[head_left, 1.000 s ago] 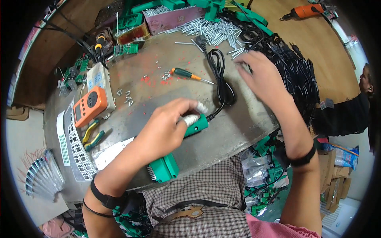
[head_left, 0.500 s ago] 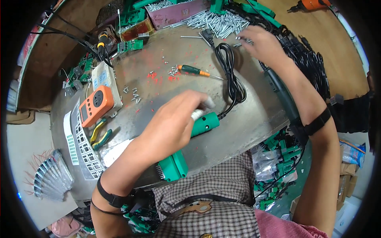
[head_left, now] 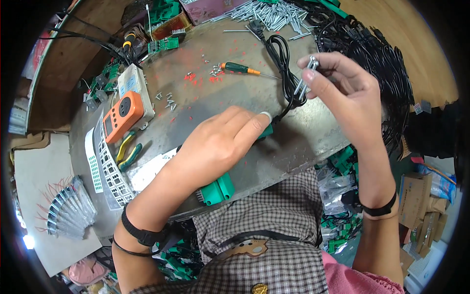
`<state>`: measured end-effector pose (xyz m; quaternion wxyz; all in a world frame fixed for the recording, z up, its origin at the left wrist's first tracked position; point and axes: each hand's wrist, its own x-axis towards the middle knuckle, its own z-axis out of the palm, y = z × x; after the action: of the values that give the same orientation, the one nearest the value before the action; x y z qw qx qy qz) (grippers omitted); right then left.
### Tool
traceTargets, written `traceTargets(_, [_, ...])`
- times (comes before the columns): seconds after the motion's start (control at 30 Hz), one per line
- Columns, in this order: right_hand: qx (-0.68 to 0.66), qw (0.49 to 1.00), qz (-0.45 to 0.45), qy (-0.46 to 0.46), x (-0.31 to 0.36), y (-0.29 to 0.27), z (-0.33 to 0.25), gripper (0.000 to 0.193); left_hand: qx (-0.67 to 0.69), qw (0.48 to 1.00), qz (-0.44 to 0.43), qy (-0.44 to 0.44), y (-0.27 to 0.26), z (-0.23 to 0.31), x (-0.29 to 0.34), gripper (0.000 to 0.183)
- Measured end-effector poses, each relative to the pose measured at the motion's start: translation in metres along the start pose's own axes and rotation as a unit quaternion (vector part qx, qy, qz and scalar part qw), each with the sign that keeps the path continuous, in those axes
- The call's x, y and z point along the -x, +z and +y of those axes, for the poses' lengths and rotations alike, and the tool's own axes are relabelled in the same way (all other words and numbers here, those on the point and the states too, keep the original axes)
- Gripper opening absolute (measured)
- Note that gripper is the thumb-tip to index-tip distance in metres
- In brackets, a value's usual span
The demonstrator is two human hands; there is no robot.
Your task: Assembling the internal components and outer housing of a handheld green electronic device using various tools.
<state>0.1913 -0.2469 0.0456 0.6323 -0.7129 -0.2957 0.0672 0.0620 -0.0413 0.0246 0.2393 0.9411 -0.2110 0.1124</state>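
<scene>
In the head view your left hand (head_left: 223, 134) is wrapped over the green tool (head_left: 219, 190) by the table's (head_left: 274, 166) near edge, right hand (head_left: 350, 93) pinching a few bolts (head_left: 300, 86). Looks like bolt-handling, next move probably wants the tool steady and one bolt singled out

The right grip (head_left: 353, 92) drew long screws (head_left: 300, 87) back from the pile (head_left: 274, 17); the left grip (head_left: 223, 137) covered more of the green handle (head_left: 266, 132)
</scene>
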Motion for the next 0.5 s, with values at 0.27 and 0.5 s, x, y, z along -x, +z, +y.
traceTargets(0.27, [-0.217,0.962,-0.029,0.16,0.047,0.031,0.009,0.024,0.061,0.991,0.095,-0.071,-0.003,0.003,0.021,0.058])
traceTargets(0.5, [-0.541,0.739,-0.232,0.327,0.052,0.052,0.022,0.035,-0.034,0.986,0.126,0.101,-0.024,0.013,0.033,0.037])
